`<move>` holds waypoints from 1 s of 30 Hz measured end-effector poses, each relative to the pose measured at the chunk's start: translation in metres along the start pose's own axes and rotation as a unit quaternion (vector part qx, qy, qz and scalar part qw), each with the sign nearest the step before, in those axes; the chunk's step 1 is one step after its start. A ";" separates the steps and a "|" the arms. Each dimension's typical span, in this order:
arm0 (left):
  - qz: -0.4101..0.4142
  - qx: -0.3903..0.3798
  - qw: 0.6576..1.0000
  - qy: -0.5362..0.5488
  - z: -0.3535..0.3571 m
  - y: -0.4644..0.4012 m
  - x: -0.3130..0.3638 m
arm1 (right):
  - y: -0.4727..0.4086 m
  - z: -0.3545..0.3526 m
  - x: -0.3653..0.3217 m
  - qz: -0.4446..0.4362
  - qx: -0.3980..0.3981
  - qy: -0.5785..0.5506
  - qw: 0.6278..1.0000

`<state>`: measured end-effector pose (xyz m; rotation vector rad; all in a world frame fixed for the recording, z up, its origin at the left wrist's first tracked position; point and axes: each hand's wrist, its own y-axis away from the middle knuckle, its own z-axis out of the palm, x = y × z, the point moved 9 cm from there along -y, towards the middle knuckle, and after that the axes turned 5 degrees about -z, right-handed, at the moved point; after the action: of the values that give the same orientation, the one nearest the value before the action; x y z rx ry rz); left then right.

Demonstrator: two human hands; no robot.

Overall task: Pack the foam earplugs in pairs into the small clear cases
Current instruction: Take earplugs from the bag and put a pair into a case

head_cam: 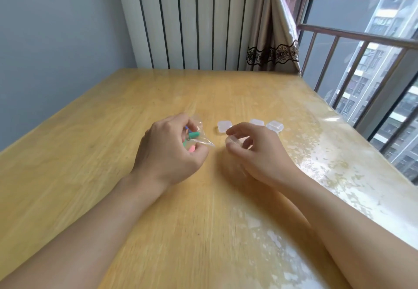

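My left hand (168, 151) is closed around a small clear plastic bag (202, 140) of coloured foam earplugs (193, 134); green, blue and pink ones show between the fingers. My right hand (255, 151) pinches a small clear case (234, 140) between thumb and fingers, just above the table. Three more small clear cases sit in a row behind my right hand: one (224, 126) at the left, one (257, 122) in the middle, one (274, 126) at the right. All three look closed.
The wooden table (135, 198) has a glossy clear cover with glare on its right side. A white radiator (190, 17) and a curtain (271, 40) stand behind it. A window with metal bars (362, 74) runs along the right edge.
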<state>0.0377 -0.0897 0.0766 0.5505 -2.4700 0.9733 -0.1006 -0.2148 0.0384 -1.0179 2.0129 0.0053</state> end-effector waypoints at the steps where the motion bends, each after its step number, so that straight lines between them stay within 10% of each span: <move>1: 0.001 0.020 0.998 0.057 -0.004 0.001 0.002 | -0.001 -0.003 0.004 0.032 0.009 -0.082 0.996; 7: -0.135 -0.080 0.945 0.288 0.029 0.016 0.001 | 0.008 0.015 -0.002 0.159 -0.056 -0.479 0.861; 18: -0.200 -0.133 0.901 0.362 0.043 0.021 -0.001 | 0.013 0.009 0.006 0.197 -0.053 -0.403 0.892; 30: -0.201 -0.084 0.945 0.245 0.041 0.023 -0.005 | 0.018 0.021 0.007 0.205 -0.055 -0.377 0.902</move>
<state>0.0205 -0.1019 0.0342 0.6313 -1.8760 0.6319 -0.1003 -0.2000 0.0141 -0.5082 1.4640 0.6503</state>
